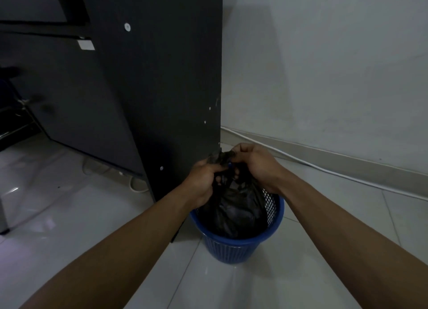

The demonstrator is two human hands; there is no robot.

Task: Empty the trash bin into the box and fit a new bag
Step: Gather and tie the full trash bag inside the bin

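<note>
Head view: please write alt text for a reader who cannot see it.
Both hands, left hand and right hand, grip the gathered top of a black trash bag that sits in a blue mesh bin on a pale tiled floor. The bin stands beside a dark desk panel, near a white wall.

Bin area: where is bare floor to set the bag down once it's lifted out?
Free: tile right of the blue bin, up to the white cable, and tile in front. Crowded: the dark desk panel beside the bin's left, both hands gripping the black bag.
</note>
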